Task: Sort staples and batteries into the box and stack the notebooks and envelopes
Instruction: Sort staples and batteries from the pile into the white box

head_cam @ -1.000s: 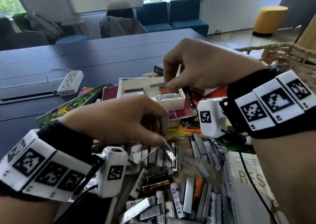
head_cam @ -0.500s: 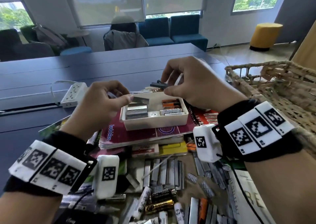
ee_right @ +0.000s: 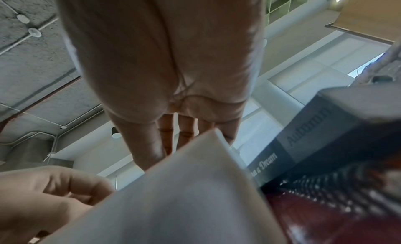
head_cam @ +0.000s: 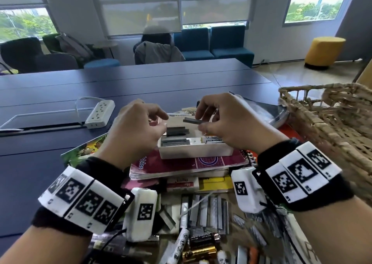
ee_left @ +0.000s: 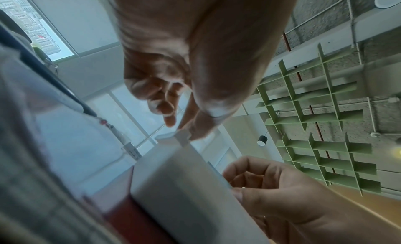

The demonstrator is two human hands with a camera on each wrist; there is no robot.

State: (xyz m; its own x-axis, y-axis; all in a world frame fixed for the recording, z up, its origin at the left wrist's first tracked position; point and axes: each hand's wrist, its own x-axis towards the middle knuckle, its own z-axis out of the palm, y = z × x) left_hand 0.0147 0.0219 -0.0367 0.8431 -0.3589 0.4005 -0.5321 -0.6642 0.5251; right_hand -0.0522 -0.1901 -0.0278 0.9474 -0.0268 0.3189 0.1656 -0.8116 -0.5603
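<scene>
Head view: right hand [head_cam: 223, 122] pinches a staple strip [head_cam: 194, 120] just above the box [head_cam: 193, 151], long axis left to right, like the staples [head_cam: 176, 135] stacked below in the left compartment. Left hand [head_cam: 136, 132], loosely curled and empty, hovers at the box's left end.

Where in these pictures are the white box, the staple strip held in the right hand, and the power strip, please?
white box [head_cam: 193, 152], head view, near outer wall.
staple strip [head_cam: 192, 120], head view, middle of the bar.
power strip [head_cam: 100, 113], head view, top face.
</scene>
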